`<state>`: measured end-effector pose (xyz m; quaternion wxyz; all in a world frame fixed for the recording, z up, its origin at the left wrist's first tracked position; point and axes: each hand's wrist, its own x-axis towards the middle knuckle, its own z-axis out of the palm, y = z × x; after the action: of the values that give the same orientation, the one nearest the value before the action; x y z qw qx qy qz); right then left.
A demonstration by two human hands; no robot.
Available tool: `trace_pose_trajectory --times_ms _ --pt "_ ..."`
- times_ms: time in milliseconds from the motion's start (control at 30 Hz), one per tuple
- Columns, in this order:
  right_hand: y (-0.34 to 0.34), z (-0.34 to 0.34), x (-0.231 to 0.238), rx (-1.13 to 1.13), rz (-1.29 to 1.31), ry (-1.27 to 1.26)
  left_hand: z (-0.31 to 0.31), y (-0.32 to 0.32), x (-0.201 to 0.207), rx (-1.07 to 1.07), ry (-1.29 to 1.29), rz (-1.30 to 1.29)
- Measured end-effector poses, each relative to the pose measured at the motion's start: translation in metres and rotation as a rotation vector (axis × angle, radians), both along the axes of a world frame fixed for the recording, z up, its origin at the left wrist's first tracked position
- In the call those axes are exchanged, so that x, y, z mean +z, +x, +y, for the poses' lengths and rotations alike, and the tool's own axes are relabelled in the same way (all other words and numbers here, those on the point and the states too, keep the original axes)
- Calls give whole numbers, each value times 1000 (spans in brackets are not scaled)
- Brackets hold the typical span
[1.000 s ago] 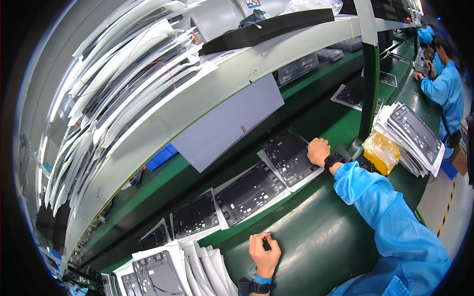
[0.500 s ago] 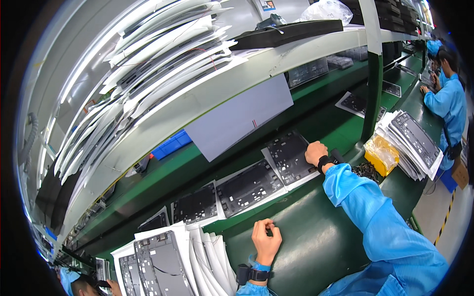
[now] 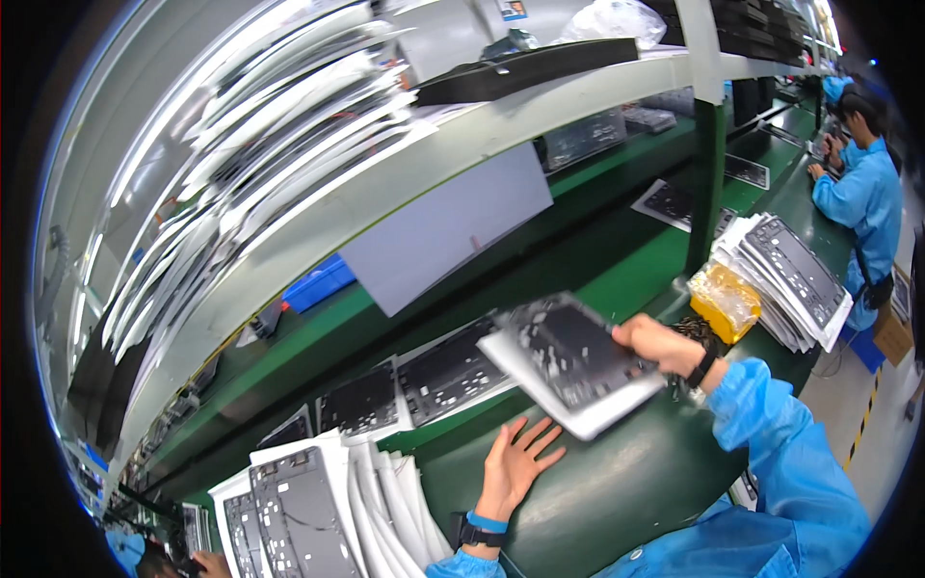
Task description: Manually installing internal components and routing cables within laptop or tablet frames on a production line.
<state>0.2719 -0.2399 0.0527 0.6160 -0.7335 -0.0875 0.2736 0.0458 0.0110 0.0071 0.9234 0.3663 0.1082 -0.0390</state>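
A dark flat electronics panel (image 3: 568, 349) with small white patches hangs tilted above the green bench, blurred by motion. Under it lies a white backing sheet (image 3: 605, 416). My right hand (image 3: 660, 345) grips the panel's right edge, thumb on top. Lower and to the left, my left hand (image 3: 513, 467) holds nothing, its fingers spread, palm up, apart from the panel and sheet. Two similar panels, a larger one (image 3: 451, 376) and one farther left (image 3: 356, 400), rest on white sheets along the bench. Near my left forearm stands a pile of panels (image 3: 301, 511) interleaved with white sheets.
Another panel stack (image 3: 795, 270) sits at the right beside a yellow plastic-wrapped bundle (image 3: 725, 301). A green post (image 3: 705, 183) holds up a loaded shelf (image 3: 540, 111); a grey sheet (image 3: 453, 231) hangs below it. A co-worker in blue (image 3: 862, 193) stands far right, another person lower left.
My right hand has lifted the right-hand panel with its white sheet off the row and drawn it nearer. My left hand has gone from curled fingers to spread ones.
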Motion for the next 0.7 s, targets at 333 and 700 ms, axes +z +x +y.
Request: trace_pose_trajectory --times_ms 333,700 --pt "-47 -69 -7 693 -490 -254 -82 -98 17 329 192 445" --pt "80 -97 -30 140 -883 -397 -127 -155 -3 505 261 452"
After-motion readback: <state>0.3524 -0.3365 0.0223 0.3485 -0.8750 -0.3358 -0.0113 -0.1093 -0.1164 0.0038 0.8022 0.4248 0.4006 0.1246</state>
